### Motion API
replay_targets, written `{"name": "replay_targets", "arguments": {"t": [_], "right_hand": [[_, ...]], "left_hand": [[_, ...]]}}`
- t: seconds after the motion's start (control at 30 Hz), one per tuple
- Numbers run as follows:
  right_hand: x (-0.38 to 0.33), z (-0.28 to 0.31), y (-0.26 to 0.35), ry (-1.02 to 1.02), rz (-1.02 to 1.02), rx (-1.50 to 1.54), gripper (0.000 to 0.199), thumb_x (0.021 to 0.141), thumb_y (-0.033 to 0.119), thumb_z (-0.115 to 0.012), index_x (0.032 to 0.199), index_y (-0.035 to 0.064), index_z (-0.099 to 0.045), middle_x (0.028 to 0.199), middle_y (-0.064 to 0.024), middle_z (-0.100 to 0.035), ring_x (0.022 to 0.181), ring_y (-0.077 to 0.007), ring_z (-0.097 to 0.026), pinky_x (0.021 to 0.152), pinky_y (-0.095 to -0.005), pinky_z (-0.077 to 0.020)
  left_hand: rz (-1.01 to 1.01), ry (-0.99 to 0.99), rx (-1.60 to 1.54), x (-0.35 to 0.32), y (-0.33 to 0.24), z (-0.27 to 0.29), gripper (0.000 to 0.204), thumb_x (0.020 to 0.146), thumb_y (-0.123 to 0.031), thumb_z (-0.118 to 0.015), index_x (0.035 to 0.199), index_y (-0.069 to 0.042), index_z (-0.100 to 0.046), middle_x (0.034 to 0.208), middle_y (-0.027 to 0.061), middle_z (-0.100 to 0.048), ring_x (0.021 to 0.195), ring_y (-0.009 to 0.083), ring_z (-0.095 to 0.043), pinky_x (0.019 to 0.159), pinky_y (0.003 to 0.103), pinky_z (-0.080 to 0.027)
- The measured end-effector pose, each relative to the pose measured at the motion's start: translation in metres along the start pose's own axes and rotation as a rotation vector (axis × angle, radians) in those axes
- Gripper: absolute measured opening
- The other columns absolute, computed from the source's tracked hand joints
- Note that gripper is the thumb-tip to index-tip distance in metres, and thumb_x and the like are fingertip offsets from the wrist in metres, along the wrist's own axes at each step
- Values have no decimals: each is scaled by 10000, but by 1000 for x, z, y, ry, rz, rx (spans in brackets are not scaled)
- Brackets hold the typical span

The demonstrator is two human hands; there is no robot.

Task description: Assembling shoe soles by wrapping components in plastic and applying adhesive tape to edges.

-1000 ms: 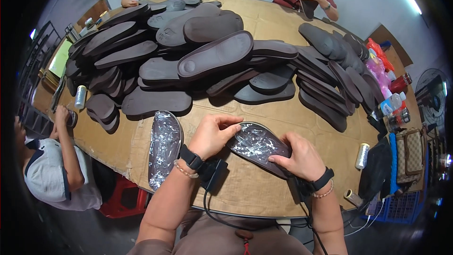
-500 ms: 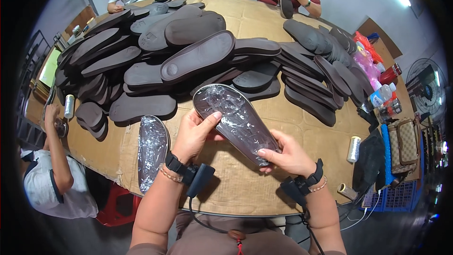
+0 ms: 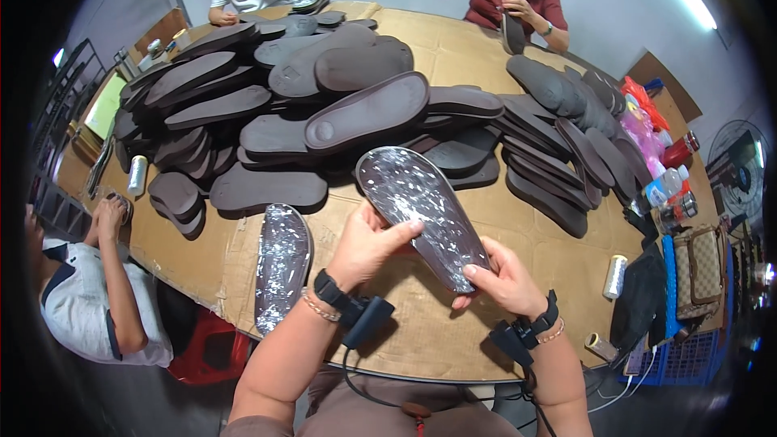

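Pinching film-covered sole (image 3: 433, 214) with left hand (image 3: 364, 249) and right hand (image 3: 508, 277), turned steeper than a second ago; cannot tell blue crate's (image 3: 688, 356) contents.

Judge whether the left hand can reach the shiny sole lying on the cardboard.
Probably yes: the lying sole is near the left hand with nothing visible between, though that hand holds another sole.

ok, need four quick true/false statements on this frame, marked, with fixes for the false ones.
1. The left hand and right hand both hold one film-covered sole. True.
2. The second film-covered sole lies right of both hands. False: it lies to their left.
3. The heap of dark soles lies beyond the hands. True.
4. The fan stands at the left. False: it is at the far right.
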State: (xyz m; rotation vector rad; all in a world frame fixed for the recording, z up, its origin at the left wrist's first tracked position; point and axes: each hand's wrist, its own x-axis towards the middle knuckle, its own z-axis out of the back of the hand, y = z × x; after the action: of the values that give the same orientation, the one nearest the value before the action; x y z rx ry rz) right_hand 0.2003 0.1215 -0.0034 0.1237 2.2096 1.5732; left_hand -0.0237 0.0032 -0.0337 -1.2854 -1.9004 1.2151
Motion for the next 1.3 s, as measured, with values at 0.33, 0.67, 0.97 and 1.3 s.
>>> {"name": "replay_targets", "arguments": {"t": [0.33,0.67,0.97,1.3], "right_hand": [[-4,4,-1,6,-123,-164,360,989,75,-682,1306,-34,-551,1024,-61,-677,779,-145,-709,698,-300,-642],[-3,-8,4,-9,-129,-47,478,950,39,-713,1372,-45,-506,1046,-77,-691,783,-138,-710,705,-306,-643],[2,-18,-3,-18,89,-57,532,954,55,-711,1417,-30,-464,1135,-84,-650,879,-142,-684,662,-302,-659],[-6,11,-6,149,93,-73,593,1107,438,-439,1495,0,-347,1233,-169,-669,960,-204,-728,864,-327,-582]], "left_hand": [[-141,-118,-141,5,-6,12,218,1061,-207,-624,1151,-20,-687,1024,4,-722,906,71,-653,841,258,-536],[-243,-175,-7,9,1,14,204,1042,-172,-655,1157,-4,-675,1035,10,-719,921,63,-641,835,257,-538],[74,84,70,-1,-5,0,512,921,-34,-757,1349,-26,-476,1158,75,-707,976,144,-715,740,277,-626],[-277,-332,515,-54,-79,-2,712,1051,-76,-573,1630,12,-169,1358,103,-569,1138,120,-575,971,282,-499]]}}
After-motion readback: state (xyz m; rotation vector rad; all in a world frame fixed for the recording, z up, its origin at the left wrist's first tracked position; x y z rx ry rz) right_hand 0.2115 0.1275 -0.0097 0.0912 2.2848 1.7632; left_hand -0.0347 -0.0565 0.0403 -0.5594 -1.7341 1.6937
